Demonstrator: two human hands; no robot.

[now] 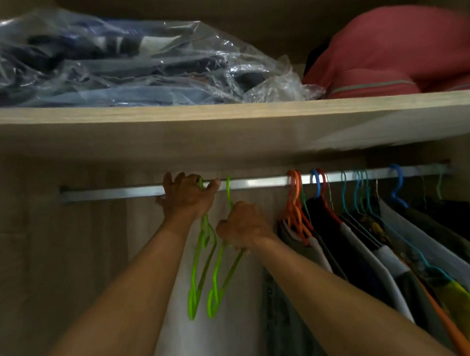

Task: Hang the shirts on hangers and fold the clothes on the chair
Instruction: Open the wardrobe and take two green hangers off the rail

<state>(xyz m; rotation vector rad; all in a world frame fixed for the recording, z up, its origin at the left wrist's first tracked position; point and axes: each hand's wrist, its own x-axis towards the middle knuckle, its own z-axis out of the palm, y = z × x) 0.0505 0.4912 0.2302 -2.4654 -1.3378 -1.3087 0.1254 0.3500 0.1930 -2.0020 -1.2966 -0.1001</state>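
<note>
Since these green plastic hangers [206,262] look light and springy, left hand [187,197] fingers curl round one hook, right hand [243,226] pinches the other's neck.

Two bare lime-green hangers [206,267] hang side by side, hooks over the metal rail [256,182]. Further right, shirts [370,257] crowd the rail on orange, blue and teal hangers.
</note>
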